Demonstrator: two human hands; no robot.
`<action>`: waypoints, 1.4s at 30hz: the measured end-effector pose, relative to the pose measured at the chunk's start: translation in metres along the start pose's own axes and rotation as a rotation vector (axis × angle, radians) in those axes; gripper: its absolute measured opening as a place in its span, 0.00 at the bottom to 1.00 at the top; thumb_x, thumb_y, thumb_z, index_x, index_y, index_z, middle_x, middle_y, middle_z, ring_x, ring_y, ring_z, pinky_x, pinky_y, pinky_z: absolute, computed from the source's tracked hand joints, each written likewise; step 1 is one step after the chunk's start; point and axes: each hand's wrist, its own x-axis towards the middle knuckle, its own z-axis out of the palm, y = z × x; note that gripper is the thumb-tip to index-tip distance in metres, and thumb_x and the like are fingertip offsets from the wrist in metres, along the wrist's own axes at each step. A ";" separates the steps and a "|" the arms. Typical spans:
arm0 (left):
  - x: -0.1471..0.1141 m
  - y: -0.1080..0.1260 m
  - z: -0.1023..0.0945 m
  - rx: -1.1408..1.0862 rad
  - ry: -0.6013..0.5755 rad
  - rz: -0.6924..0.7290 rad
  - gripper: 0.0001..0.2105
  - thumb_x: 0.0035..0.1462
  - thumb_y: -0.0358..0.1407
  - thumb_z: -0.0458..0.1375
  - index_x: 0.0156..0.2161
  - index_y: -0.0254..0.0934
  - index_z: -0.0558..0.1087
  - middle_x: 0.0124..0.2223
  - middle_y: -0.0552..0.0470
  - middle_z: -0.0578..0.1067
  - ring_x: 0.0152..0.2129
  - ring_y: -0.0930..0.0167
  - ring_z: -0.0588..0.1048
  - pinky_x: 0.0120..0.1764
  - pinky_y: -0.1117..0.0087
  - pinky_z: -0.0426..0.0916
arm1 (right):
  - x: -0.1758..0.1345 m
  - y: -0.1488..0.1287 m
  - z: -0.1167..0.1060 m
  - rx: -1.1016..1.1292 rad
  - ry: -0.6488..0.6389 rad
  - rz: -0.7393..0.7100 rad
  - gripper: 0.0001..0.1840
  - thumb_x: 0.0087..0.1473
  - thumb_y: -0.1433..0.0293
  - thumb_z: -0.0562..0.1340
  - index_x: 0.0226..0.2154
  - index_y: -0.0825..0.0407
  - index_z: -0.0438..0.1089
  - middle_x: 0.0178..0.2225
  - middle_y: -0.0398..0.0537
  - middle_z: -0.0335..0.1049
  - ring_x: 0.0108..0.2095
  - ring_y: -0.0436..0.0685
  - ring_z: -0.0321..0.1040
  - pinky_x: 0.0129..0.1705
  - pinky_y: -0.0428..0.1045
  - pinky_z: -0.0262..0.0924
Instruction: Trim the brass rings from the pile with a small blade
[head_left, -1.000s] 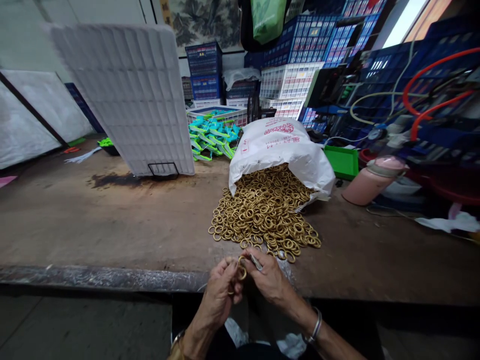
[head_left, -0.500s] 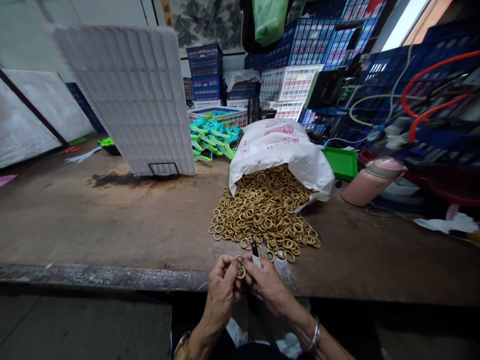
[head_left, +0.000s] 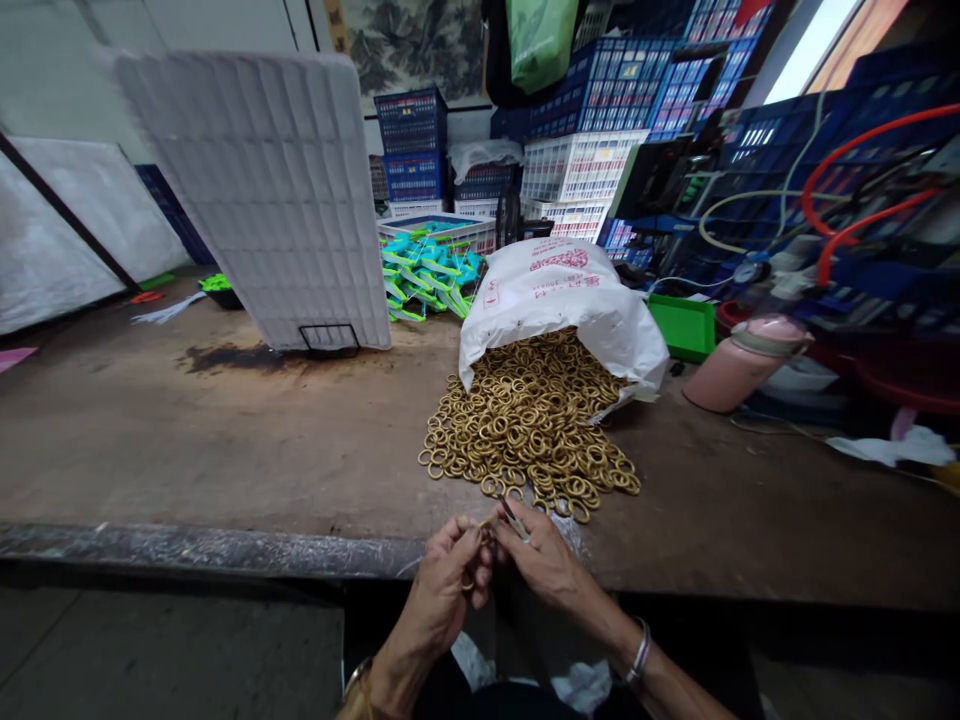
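At the table's front edge my two hands meet, fingertips nearly touching. Closed in a pinch, my left hand holds a gold-coloured ring, seen nearly edge-on. Part of a second ring shows lower down among its fingers. My right hand is closed on a thin knife-like tool, with a dark tip pointing up and away; its fingertips reach the ring too. Just beyond the hands lies a heap of the same rings, spilling from the mouth of a white sack.
A white ribbed panel stands on the wooden table at the left. Bright green and blue plastic pieces lie behind. Right of the sack are a green tray and a pink bottle. Stacked crates fill the back.
The held ring has turned from facing me to nearly edge-on. My left hand has shifted slightly down, and the tool in my right hand is tilted further left.
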 end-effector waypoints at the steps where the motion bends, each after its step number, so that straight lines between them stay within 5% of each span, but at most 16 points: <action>1: 0.000 -0.001 0.000 0.048 0.002 0.021 0.14 0.49 0.45 0.57 0.29 0.35 0.62 0.22 0.58 0.65 0.12 0.82 0.59 0.13 0.82 0.51 | 0.000 0.000 0.000 0.029 0.002 0.035 0.13 0.54 0.62 0.50 0.25 0.52 0.61 0.19 0.38 0.60 0.22 0.47 0.57 0.24 0.43 0.52; 16: -0.002 -0.003 0.003 0.155 -0.015 0.062 0.16 0.49 0.48 0.55 0.28 0.35 0.62 0.22 0.58 0.65 0.12 0.82 0.57 0.13 0.81 0.52 | 0.003 -0.006 -0.002 0.042 0.056 0.123 0.12 0.52 0.65 0.49 0.24 0.52 0.60 0.19 0.38 0.60 0.20 0.47 0.56 0.23 0.43 0.50; 22: 0.000 -0.004 0.002 0.234 0.029 0.094 0.15 0.49 0.48 0.55 0.28 0.36 0.62 0.21 0.59 0.65 0.10 0.82 0.56 0.13 0.81 0.51 | -0.005 0.006 -0.001 -0.348 0.014 -0.079 0.08 0.47 0.75 0.48 0.26 0.51 0.60 0.22 0.40 0.62 0.24 0.49 0.57 0.27 0.44 0.48; 27: 0.000 0.000 0.004 0.255 0.058 0.132 0.18 0.45 0.50 0.57 0.26 0.37 0.61 0.17 0.61 0.62 0.09 0.82 0.55 0.13 0.80 0.49 | -0.013 0.003 0.001 -0.591 -0.031 -0.120 0.14 0.36 0.80 0.48 0.27 0.50 0.60 0.22 0.41 0.63 0.23 0.50 0.57 0.26 0.45 0.44; 36: -0.001 -0.009 -0.002 0.277 0.088 0.100 0.18 0.47 0.51 0.55 0.24 0.37 0.61 0.14 0.63 0.59 0.08 0.82 0.52 0.12 0.80 0.46 | -0.008 0.008 0.003 -0.807 -0.040 -0.034 0.13 0.43 0.79 0.49 0.32 0.53 0.62 0.23 0.46 0.68 0.23 0.51 0.62 0.24 0.46 0.41; 42: -0.014 -0.004 0.000 0.050 -0.060 0.007 0.13 0.49 0.45 0.57 0.28 0.36 0.63 0.22 0.57 0.68 0.11 0.81 0.58 0.12 0.80 0.52 | 0.002 0.020 -0.016 -0.963 0.112 0.097 0.13 0.50 0.78 0.49 0.36 0.52 0.63 0.27 0.47 0.70 0.26 0.52 0.65 0.25 0.46 0.42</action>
